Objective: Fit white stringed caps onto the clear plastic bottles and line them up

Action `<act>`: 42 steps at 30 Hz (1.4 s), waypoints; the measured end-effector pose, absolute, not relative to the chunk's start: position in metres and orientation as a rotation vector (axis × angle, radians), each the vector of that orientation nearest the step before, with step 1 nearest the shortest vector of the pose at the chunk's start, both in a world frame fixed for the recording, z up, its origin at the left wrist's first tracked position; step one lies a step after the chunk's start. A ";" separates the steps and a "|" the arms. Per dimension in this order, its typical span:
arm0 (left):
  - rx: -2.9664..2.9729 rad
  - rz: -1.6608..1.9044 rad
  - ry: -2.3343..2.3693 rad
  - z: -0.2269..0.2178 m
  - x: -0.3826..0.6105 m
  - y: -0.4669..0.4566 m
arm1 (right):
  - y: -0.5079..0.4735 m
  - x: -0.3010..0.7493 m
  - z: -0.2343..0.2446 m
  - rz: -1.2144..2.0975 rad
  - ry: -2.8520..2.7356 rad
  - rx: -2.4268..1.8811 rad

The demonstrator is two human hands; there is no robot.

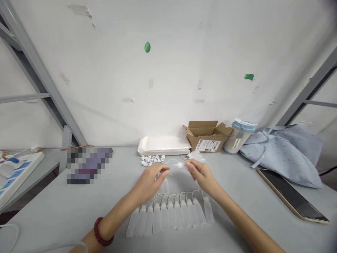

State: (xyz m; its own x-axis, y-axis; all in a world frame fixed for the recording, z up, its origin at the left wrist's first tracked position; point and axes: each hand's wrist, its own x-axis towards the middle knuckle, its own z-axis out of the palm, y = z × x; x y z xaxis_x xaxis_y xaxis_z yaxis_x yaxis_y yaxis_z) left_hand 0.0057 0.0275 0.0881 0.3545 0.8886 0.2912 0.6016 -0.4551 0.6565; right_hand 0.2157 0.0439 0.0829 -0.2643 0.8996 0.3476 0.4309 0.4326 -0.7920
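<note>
My right hand (201, 173) is closed, its fingertips pinching a small white nozzle cap (180, 164). A thin clear tube (171, 161) seems to curve from that cap toward the left hand. My left hand (155, 177) is closed too, thumb and fingertips together; what they grip is hidden. Just below the left fingers is a blurred translucent bottle (164, 186), and I cannot tell whether it is held. Nearer to me, several translucent squeeze bottles (171, 216) with bent spouts lie side by side. One bottle (208, 210) lies slightly apart at the row's right end.
Loose white caps (152, 160) lie before a stack of white padded envelopes (165, 144). Behind the right hand are an open cardboard box (207, 137) and white pieces (196, 155). Further right are a lidded cup (238, 138), a blue cloth bag (284, 154) and a phone (292, 195).
</note>
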 end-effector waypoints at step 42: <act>2.157 0.884 1.587 0.078 -0.011 0.036 | 0.103 0.281 0.044 0.135 -1.995 -1.400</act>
State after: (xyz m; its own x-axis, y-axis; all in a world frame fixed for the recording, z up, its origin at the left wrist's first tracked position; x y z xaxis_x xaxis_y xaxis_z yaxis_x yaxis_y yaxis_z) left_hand -0.0112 0.0361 0.0781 0.1913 0.9379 0.2894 0.7399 -0.3315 0.5853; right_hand 0.2808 0.1025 0.0438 -0.1839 0.8630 0.4706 0.7915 0.4139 -0.4497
